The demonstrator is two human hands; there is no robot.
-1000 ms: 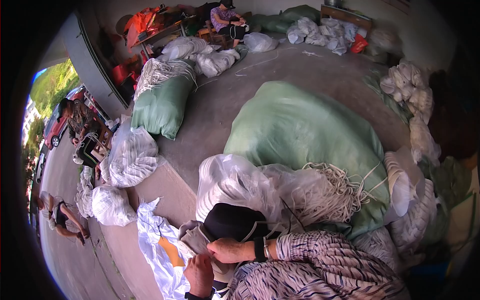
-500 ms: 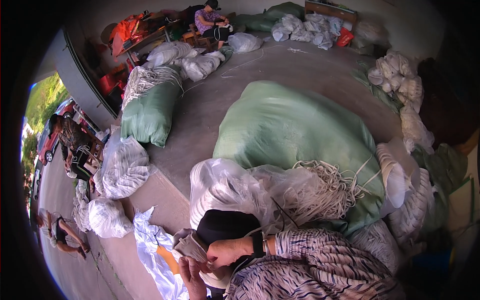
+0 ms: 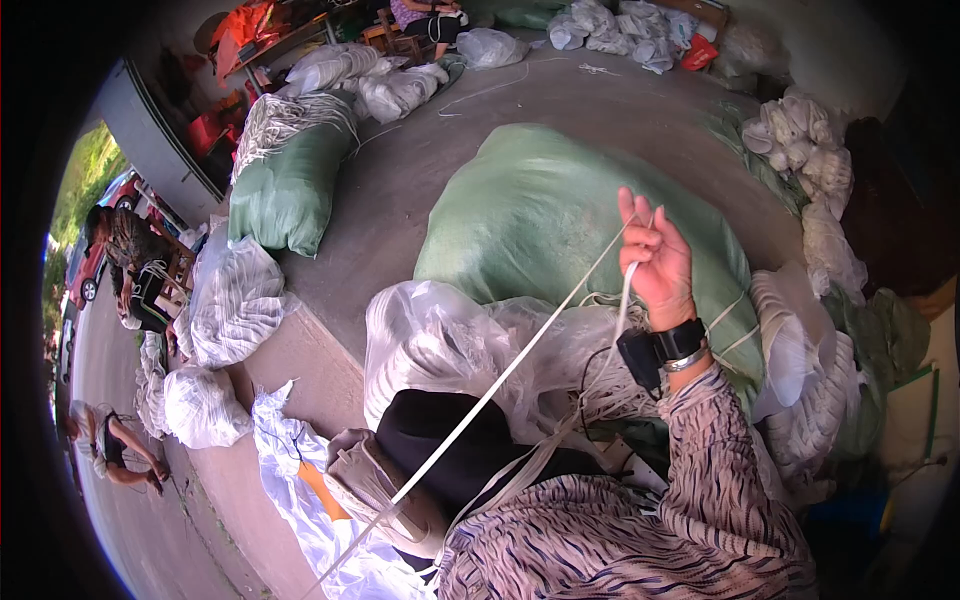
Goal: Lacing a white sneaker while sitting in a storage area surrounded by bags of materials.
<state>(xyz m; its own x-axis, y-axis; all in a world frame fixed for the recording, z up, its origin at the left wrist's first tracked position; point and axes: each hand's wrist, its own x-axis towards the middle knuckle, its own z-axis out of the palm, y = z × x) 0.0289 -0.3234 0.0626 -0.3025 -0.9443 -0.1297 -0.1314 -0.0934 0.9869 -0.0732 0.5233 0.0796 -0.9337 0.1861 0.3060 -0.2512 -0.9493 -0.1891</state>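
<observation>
I see right hand (image 3: pixel 655 258) before green sack (image 3: pixel 530 210), fingers curled round white cord (image 3: pixel 490 391), stretched taut below-left of sack; left hand out of view, grip untellable. I'd keep pull smooth, even.

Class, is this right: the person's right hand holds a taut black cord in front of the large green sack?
The cord is white, not black, as the head view shows; the right hand holds it taut in front of the large green sack.

Dark-streaked pale sleeve (image 3: pixel 728 465) – black wrist strap (image 3: pixel 681 341), silver bangle (image 3: pixel 687 360)
</observation>
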